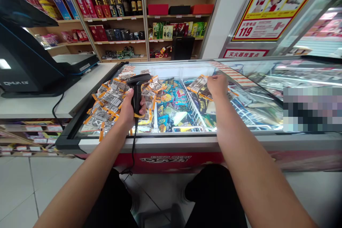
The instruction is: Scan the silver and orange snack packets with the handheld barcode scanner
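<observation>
My left hand [129, 108] is wrapped round the handle of a black barcode scanner [137, 92] with a yellow-orange base. Its cord hangs down over the freezer's front. Under and left of it lies a heap of clear snack packets with orange edges [110, 98], on the freezer's glass top. Farther right, my right hand [218, 86] is closed with its fingers bunched together, right over a few more orange-edged packets [199, 84]. Whether its fingertips pinch one of these is hidden.
Colourful bags [177, 96] lie in the chest freezer beside a white wire divider [192, 103]. A scale-like machine [24, 57] stands on the left counter [53, 105]. Stocked shelves [107, 21] line the back. A red and yellow sign [267, 25] hangs at the right.
</observation>
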Available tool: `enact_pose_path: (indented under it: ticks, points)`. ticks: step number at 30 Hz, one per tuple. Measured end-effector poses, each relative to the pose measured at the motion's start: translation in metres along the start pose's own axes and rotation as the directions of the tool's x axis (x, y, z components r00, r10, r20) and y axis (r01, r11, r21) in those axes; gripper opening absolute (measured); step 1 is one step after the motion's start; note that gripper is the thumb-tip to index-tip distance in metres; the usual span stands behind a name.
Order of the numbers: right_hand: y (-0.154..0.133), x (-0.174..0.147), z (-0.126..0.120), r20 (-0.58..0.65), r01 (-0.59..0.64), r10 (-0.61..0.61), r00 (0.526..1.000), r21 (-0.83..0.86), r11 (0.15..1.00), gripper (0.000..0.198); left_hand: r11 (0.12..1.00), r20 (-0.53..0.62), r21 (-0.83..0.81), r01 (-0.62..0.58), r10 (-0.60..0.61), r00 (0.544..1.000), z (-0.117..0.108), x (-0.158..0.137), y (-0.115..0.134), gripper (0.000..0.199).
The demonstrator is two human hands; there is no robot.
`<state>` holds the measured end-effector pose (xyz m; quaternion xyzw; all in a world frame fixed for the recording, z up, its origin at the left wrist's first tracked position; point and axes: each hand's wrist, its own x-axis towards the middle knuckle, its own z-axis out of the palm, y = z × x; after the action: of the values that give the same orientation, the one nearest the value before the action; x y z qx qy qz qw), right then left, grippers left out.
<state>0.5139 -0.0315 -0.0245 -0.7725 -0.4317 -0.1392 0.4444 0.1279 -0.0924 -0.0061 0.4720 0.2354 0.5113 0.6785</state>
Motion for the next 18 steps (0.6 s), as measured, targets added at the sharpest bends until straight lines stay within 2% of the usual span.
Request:
enact_pose_path:
  ticks: [2,3,4,6,7,9,10,12,14,18]
  points:
    - [-0.011,-0.008,-0.006,-0.058,-0.108,0.108,0.992,-0.004,0.994,0.035,1.0,-0.018,0.007,0.007,-0.007,1.0,0.0,0.001,0.0,0.043]
    - [-0.022,-0.015,-0.008,-0.066,-0.099,0.1,0.993,0.019,0.995,0.037,1.0,-0.021,0.009,0.012,-0.012,1.0,0.0,0.001,-0.001,0.043]
    - [-0.035,-0.022,-0.009,-0.041,-0.042,0.045,0.998,0.064,0.997,0.035,1.0,-0.019,0.007,0.017,-0.017,1.0,-0.001,0.001,-0.002,0.044]
    - [-0.064,-0.042,-0.006,0.11,0.045,-0.068,0.992,0.198,0.979,0.022,1.0,0.002,0.005,0.031,-0.031,1.0,-0.001,0.001,-0.003,0.045]
    - [-0.078,-0.053,-0.003,0.227,0.051,-0.113,0.967,0.262,0.964,0.023,0.999,0.016,0.008,0.037,-0.037,0.999,-0.001,0.002,-0.004,0.045]
    - [-0.104,-0.075,0.006,0.424,0.074,-0.227,0.877,0.348,0.934,0.037,0.999,0.033,0.018,0.042,-0.043,0.999,-0.001,0.002,-0.005,0.046]
    - [-0.114,-0.085,0.011,0.488,0.061,-0.252,0.836,0.374,0.926,0.044,0.999,0.033,0.02,0.039,-0.04,0.999,-0.002,0.002,-0.005,0.045]
    - [-0.129,-0.101,0.02,0.566,0.008,-0.243,0.788,0.385,0.923,0.048,0.999,0.027,0.013,0.031,-0.031,0.999,-0.001,0.003,-0.006,0.043]
    - [-0.135,-0.11,0.027,0.587,-0.02,-0.224,0.778,0.38,0.925,0.041,1.0,0.023,0.01,0.025,-0.025,0.999,-0.001,0.003,-0.006,0.042]
    - [-0.134,-0.109,0.029,0.57,-0.086,-0.209,0.795,0.447,0.89,0.019,0.999,0.02,0.013,0.034,-0.034,0.999,0.0,0.004,-0.005,0.042]
